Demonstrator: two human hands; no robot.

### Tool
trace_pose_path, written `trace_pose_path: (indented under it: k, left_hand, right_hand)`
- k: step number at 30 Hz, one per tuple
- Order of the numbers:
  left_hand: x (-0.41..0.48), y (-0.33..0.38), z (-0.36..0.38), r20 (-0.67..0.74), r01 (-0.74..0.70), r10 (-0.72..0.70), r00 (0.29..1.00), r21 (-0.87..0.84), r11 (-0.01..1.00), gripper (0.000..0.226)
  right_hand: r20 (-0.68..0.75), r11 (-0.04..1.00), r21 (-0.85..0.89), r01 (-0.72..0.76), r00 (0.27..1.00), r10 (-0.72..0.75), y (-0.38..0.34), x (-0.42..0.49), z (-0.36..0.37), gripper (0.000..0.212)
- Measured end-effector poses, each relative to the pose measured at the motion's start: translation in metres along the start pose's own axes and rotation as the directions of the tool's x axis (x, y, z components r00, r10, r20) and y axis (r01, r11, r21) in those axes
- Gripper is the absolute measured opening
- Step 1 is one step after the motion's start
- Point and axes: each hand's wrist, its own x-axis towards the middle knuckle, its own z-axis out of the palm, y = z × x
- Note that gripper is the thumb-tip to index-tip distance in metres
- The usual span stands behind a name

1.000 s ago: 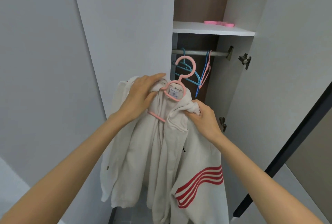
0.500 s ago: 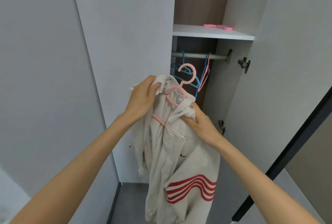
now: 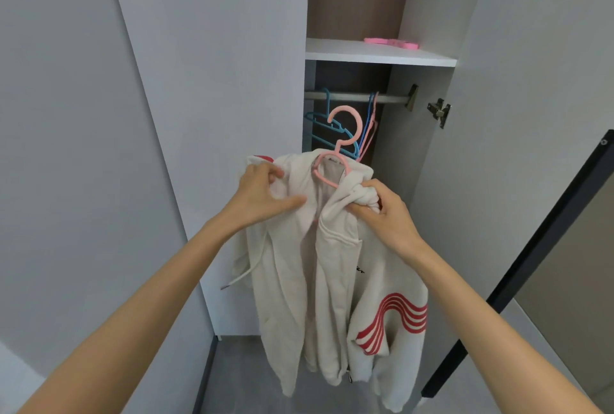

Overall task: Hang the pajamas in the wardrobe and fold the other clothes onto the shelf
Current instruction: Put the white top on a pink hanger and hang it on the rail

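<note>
Head view shows white shelf [image 3: 365,53] above rail [image 3: 392,98] in open wardrobe [image 3: 216,81].

Both arms of the pink hanger [image 3: 345,109] are hidden inside the pajama top [image 3: 282,264]; the label [image 3: 334,169] under its neck seems printed, unreadable.

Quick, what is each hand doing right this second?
Left hand: closed, gripping the white top at one shoulder.
Right hand: closed, gripping bunched fabric at the top's other shoulder.
</note>
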Motion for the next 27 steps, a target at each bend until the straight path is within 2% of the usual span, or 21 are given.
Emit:
trace_pose_path:
  k: [2,3,4,6,7,9,11,14,16,18,20,22,23,25,27]
  left_hand:
    - [0.002,0.016,-0.006,-0.16,-0.059,0.042,0.986,-0.105,0.993,0.051]
    - [0.005,0.021,-0.008,-0.189,-0.072,0.048,0.981,-0.122,0.99,0.045]
    - [0.008,0.025,-0.011,-0.166,-0.055,0.044,0.985,-0.061,0.997,0.043]
    - [0.012,0.029,-0.017,0.004,0.053,-0.055,0.998,0.213,0.976,0.046]
    - [0.013,0.028,-0.018,0.1,0.11,-0.143,0.985,0.283,0.953,0.049]
    - [0.013,0.023,-0.019,0.232,0.194,-0.242,0.942,0.213,0.958,0.05]
    - [0.013,0.017,-0.021,0.286,0.262,-0.285,0.915,0.118,0.958,0.045]
    - [0.015,0.008,-0.024,0.378,0.298,-0.352,0.856,0.196,0.934,0.05]
    - [0.017,0.003,-0.027,0.4,0.3,-0.365,0.841,0.217,0.929,0.05]
    - [0.02,-0.006,-0.024,0.373,0.316,-0.333,0.866,0.107,0.943,0.037]
    - [0.021,-0.014,-0.019,0.214,0.311,-0.304,0.929,-0.003,0.95,0.02]
    - [0.022,-0.02,-0.016,-0.006,0.277,-0.277,0.961,0.043,0.96,0.015]
    - [0.022,-0.023,-0.015,-0.069,0.248,-0.242,0.968,0.096,0.964,0.017]
    - [0.024,-0.027,-0.015,-0.045,0.161,-0.156,0.987,0.165,0.973,0.026]
    - [0.023,-0.023,-0.017,0.087,0.065,-0.082,0.993,0.191,0.98,0.031]
  right_hand:
    - [-0.006,0.999,-0.026,0.025,1.0,-0.025,0.002,0.0,-0.003,0.018]
    - [0.001,0.999,-0.036,0.038,0.999,-0.038,0.002,-0.002,-0.003,0.02]
    - [0.013,0.998,-0.042,0.047,0.999,-0.047,0.003,-0.004,-0.003,0.021]
    - [0.034,0.997,-0.049,0.053,0.998,-0.051,0.004,-0.008,-0.001,0.023]
    - [0.037,0.997,-0.05,0.055,0.998,-0.053,0.005,-0.01,-0.002,0.023]
    - [0.039,0.997,-0.055,0.06,0.998,-0.058,0.006,-0.012,-0.004,0.022]
    - [0.039,0.996,-0.064,0.061,0.998,-0.058,0.007,-0.014,-0.005,0.022]
    - [0.047,0.996,-0.069,0.058,0.997,-0.055,0.011,-0.018,-0.004,0.024]
    - [0.042,0.997,-0.056,0.056,0.998,-0.054,0.013,-0.019,-0.003,0.024]
    - [0.037,0.998,-0.042,0.052,0.998,-0.051,0.014,-0.021,-0.004,0.023]
    - [0.028,0.999,-0.022,0.047,0.999,-0.046,0.015,-0.021,-0.006,0.023]
    - [0.013,0.999,0.011,0.045,0.999,-0.045,0.014,-0.021,-0.01,0.023]
    - [0.006,0.999,0.023,0.047,0.999,-0.047,0.014,-0.02,-0.012,0.023]
    - [-0.002,0.998,0.031,0.051,0.999,-0.051,0.014,-0.02,-0.015,0.024]
    - [-0.012,0.998,0.036,0.045,0.999,-0.045,0.015,-0.019,-0.016,0.024]
